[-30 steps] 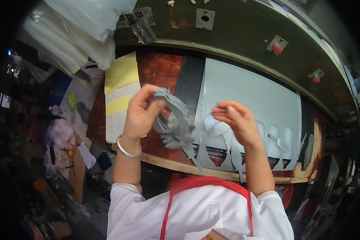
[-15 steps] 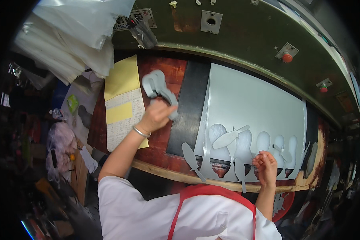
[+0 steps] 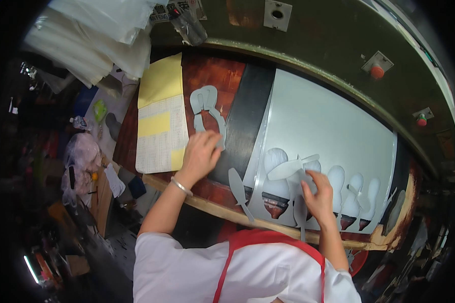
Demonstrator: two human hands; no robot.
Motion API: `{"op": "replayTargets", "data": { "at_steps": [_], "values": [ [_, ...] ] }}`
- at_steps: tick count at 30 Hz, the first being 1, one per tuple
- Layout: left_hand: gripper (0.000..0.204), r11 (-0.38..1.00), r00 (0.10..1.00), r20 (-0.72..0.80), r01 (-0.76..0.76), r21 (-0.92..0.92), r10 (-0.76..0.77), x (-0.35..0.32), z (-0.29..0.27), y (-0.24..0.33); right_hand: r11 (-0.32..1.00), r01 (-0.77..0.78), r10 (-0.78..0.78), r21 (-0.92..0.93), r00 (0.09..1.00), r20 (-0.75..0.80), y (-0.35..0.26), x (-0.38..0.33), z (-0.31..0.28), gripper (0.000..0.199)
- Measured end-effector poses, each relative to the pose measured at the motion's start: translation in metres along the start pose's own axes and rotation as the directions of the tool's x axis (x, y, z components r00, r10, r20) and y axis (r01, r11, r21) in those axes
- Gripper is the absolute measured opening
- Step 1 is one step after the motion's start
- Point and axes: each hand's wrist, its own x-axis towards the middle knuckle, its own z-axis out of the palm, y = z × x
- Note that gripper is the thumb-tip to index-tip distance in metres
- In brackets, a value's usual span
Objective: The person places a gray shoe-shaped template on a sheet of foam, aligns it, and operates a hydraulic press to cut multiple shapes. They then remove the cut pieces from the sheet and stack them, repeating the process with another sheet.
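Note:
My left hand (image 3: 201,154) rests on the brown table top, its fingers closed on the lower end of a stack of grey cut pieces (image 3: 205,103) lying beside a yellow and grid paper pad (image 3: 162,116). My right hand (image 3: 318,194) is on the near edge of a large grey sheet (image 3: 328,116) with a row of rounded cut-out holes. Its fingertips pinch a loose grey cut piece (image 3: 288,168) lying over the holes. Another narrow grey piece (image 3: 237,187) lies between my hands. A silver bangle sits on my left wrist.
A black strip (image 3: 245,121) runs along the sheet's left side. The wooden table edge (image 3: 212,204) is right in front of me. A green machine body with red buttons (image 3: 376,70) curves behind. Clear plastic sheets (image 3: 96,35) hang at the top left, clutter below them.
My left hand carried the grey pieces left and laid them on the table by the pad. My right hand rose from the sheet's near edge onto a loose piece.

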Motion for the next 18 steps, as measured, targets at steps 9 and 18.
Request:
{"op": "replayTargets", "data": {
  "at_steps": [9,18],
  "values": [
    [0.032,0.832,0.808,-0.314,0.548,0.091,-0.498,0.086,0.045,-0.132,0.930,0.349,-0.349,-0.118,0.937,0.022,-0.045,0.053,0.010,0.032],
    [0.028,0.862,0.818,-0.424,0.485,0.146,-0.388,0.072,0.086,-0.136,0.907,0.372,-0.390,0.198,0.919,0.061,-0.072,0.187,0.115,0.014]
  ]
}}
